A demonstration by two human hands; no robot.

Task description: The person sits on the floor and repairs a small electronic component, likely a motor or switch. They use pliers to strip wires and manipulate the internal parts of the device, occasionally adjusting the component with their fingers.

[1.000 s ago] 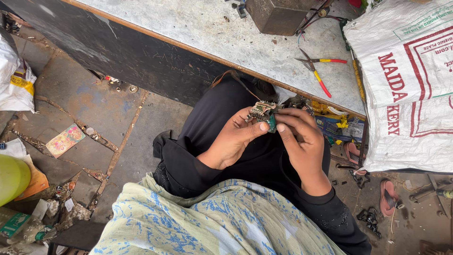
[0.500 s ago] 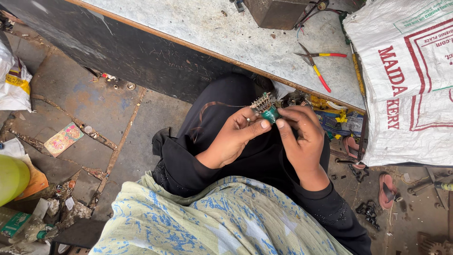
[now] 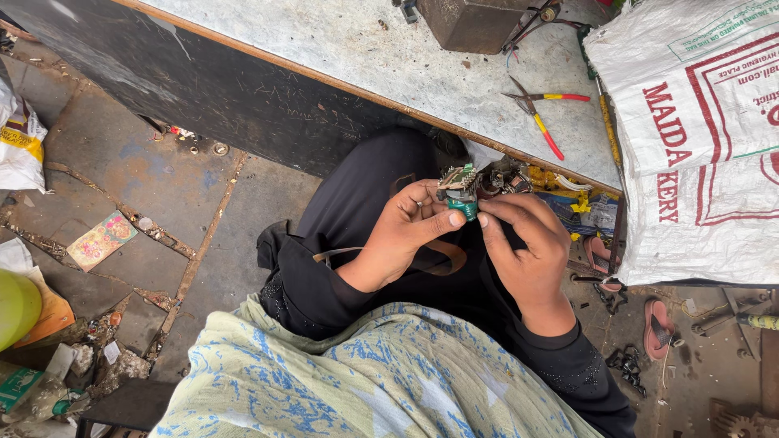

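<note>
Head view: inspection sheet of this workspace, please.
Surface: grey bench, dusty and scuffed, wooden front edge.
Job's things: small circuit part with a green piece, held over the lap.
Clutter: red-yellow pliers, dark metal box, white sack at the bench end.
Hands: left hand and right hand both pinch the part with their fingers.
Cables: thin wires beside the box.
Surroundings: littered concrete floor, sandal, yellow container.

Pliers [image 3: 542, 113] on bench [image 3: 341, 49], sack [image 3: 698, 138] right
</note>
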